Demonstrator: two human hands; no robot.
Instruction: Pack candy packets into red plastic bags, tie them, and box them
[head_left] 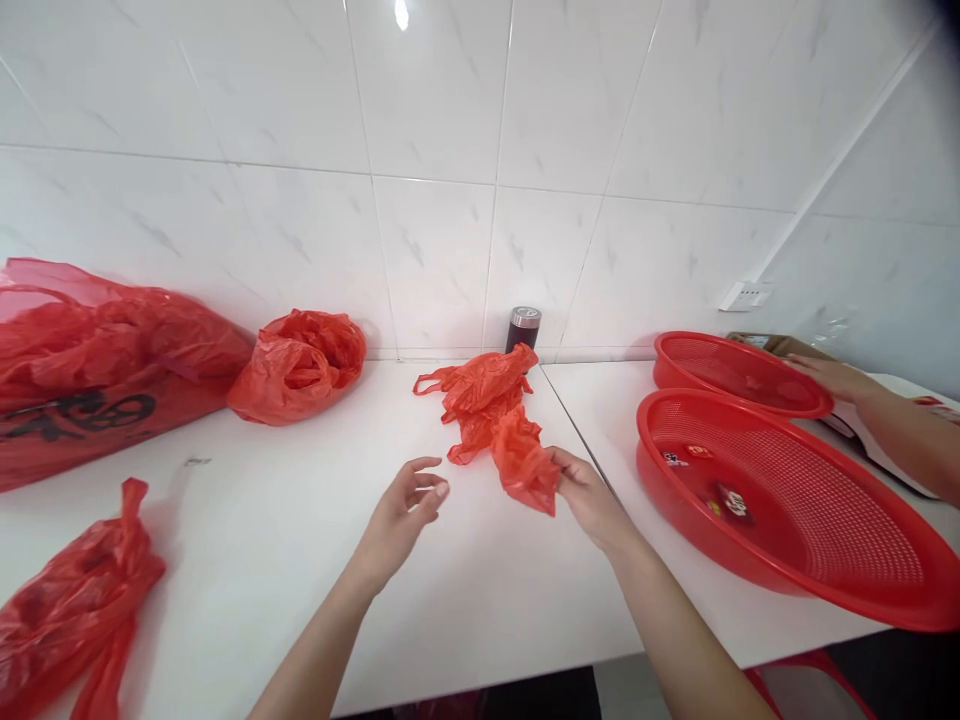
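Observation:
My right hand (589,495) pinches the edge of a crumpled red plastic bag (525,465) above the white table (465,620). Just behind it, and partly covered by it, lie more red plastic bags (484,390), with a loop handle sticking out to the left. I cannot tell where the held bag ends and the pile begins. To the left of the held bag, my left hand (405,515) hovers with fingers apart and curved, holding nothing.
A dark cup with a silver lid (524,325) stands by the wall. Stuffed red bags (296,365) sit at left, another (82,600) at front left. Rightward are a large red basket (750,500) with small packets and a smaller basket (739,370), near another person's hand (832,380).

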